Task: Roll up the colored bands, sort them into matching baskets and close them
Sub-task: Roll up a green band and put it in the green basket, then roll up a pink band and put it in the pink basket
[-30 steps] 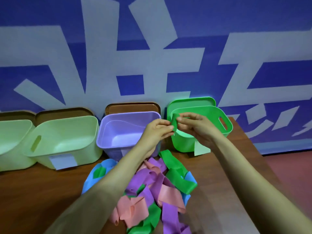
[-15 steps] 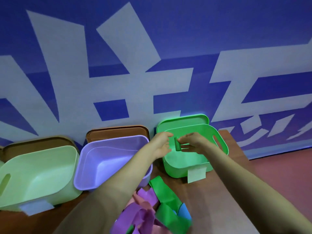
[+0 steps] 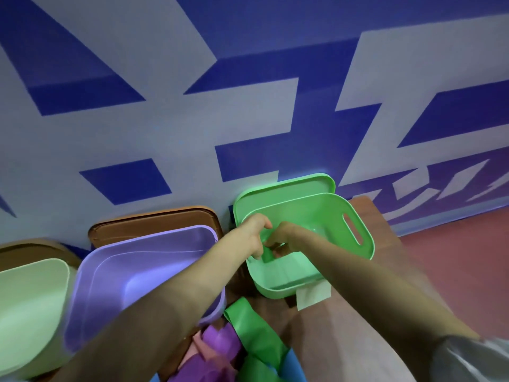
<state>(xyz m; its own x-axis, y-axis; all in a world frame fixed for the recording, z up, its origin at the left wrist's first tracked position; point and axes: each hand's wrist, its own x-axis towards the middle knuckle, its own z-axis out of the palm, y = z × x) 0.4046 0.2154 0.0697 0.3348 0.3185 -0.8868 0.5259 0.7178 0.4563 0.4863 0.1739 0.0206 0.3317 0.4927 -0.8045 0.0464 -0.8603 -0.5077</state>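
Right of centre in the frame, both hands meet over the open mouth of the green basket (image 3: 360, 230), which stands on the brown table (image 3: 366, 213) against the blue-and-grey patterned wall (image 3: 248, 78). The left hand (image 3: 253, 234) and the right hand (image 3: 287, 238) come in from below with fingertips curled together, each pinching the rolled green band (image 3: 267, 254), a short dark-green roll held low inside the basket above its pale floor; motion blur hides whether it touches that floor. A green lid (image 3: 286, 188) leans on the wall just behind the basket, and a white paper label (image 3: 312, 296) hangs from its near wall. Left of it sits the purple basket (image 3: 148, 239), its inner walls and floor in plain view, with a brown lid (image 3: 154, 219) propped behind. At the lower left edge stands a pale green basket (image 3: 30, 312), partly cut off, with another brown lid (image 3: 24, 248) behind it. Along the bottom centre lies a loose pile of bands (image 3: 220, 351) in green, purple, pink and blue. A grey sleeve (image 3: 473, 359) shows at the lower right corner.
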